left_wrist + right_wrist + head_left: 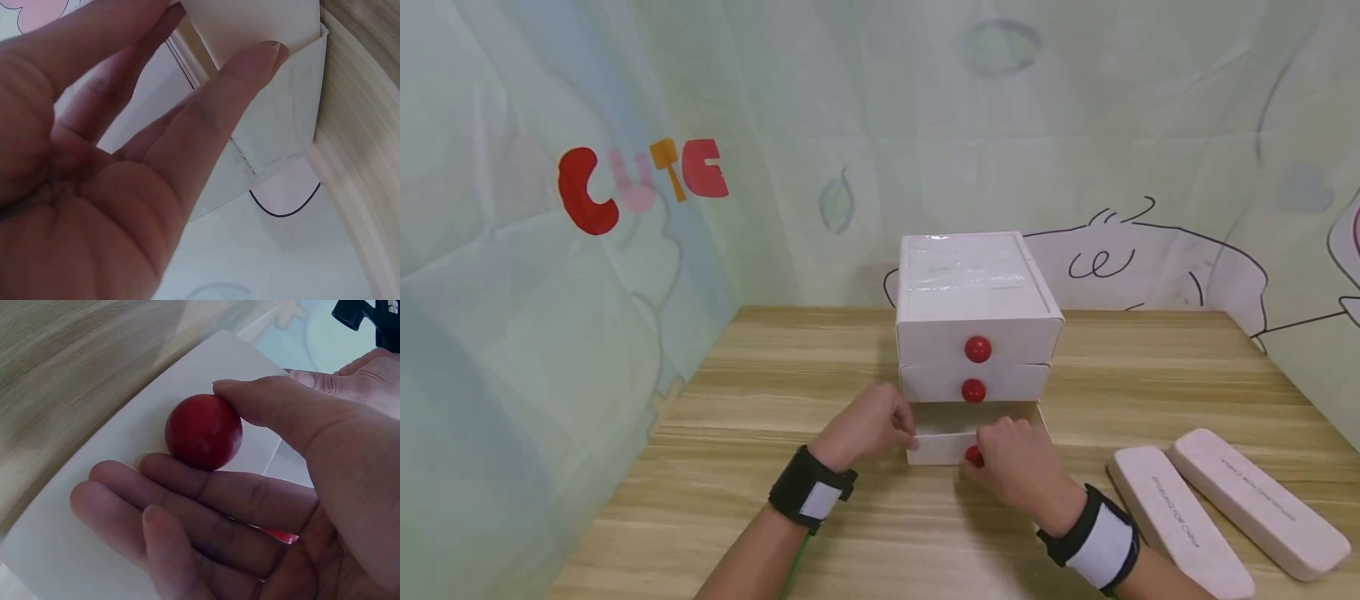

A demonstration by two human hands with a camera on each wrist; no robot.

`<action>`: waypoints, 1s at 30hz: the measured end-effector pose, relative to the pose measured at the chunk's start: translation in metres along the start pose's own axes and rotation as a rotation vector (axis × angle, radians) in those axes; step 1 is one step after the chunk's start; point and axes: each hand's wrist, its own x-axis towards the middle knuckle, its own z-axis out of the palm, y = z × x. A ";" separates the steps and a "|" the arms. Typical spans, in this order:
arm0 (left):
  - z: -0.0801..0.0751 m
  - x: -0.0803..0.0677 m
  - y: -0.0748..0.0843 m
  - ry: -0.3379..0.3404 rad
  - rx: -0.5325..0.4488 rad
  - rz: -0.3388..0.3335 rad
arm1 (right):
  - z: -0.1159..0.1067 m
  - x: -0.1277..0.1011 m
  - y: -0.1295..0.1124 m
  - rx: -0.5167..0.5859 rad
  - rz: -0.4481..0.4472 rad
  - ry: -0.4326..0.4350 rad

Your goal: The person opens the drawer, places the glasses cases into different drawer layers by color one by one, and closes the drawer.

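Observation:
A small white drawer cabinet [979, 279] has three drawers with round red knobs. Its bottom drawer [936, 448] is pulled partly out, and the bare inside shows. My right hand [1018, 467] pinches the bottom drawer's red knob [204, 432] between thumb and index finger, the other fingers lying along the drawer front. At the drawer's left front corner, my left hand [868, 425] holds the drawer edge, with the thumb [253, 62] against its side wall and the fingers by the rim. The upper two drawers, with a top knob [977, 348] and middle knob [973, 391], are closed.
Two long pale cases [1180, 521] with printed lettering lie side by side on the wooden table [760, 392], right of the right hand. A printed cloth [820, 108] hangs behind and beside the table, with "CUTE" letters on the left.

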 end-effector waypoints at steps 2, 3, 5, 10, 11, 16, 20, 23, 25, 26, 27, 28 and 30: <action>0.000 -0.001 0.000 -0.006 -0.002 0.003 | -0.001 -0.001 0.000 0.003 0.005 -0.022; 0.000 -0.001 0.001 -0.009 -0.003 0.002 | -0.001 -0.001 -0.001 0.006 0.006 -0.030; -0.001 -0.002 0.001 -0.015 -0.004 0.009 | -0.002 -0.002 -0.001 0.008 0.005 -0.042; -0.003 -0.004 0.002 -0.047 0.005 0.014 | -0.006 -0.004 -0.003 0.003 0.004 -0.068; -0.003 -0.004 0.002 -0.056 0.011 0.015 | -0.007 -0.004 -0.003 -0.001 0.004 -0.077; -0.004 -0.006 0.002 -0.096 0.028 0.016 | -0.009 -0.007 -0.006 -0.025 -0.003 -0.107; -0.004 -0.008 0.004 -0.121 0.029 0.009 | -0.010 -0.009 -0.007 -0.023 0.000 -0.118; -0.005 -0.009 0.005 -0.134 0.032 0.008 | -0.011 -0.010 -0.008 -0.027 0.002 -0.119; -0.005 -0.009 0.005 -0.139 0.037 0.009 | -0.010 -0.011 -0.009 -0.034 0.000 -0.113; -0.005 -0.010 0.006 -0.140 0.040 0.010 | -0.010 -0.012 -0.009 -0.043 -0.005 -0.106; -0.005 -0.010 0.006 -0.141 0.042 0.012 | -0.010 -0.012 -0.009 -0.053 -0.010 -0.099; -0.006 -0.010 0.006 -0.142 0.043 0.013 | -0.010 -0.013 -0.009 -0.060 -0.015 -0.092; -0.006 -0.011 0.007 -0.143 0.043 0.016 | -0.009 -0.013 -0.010 -0.073 -0.024 -0.078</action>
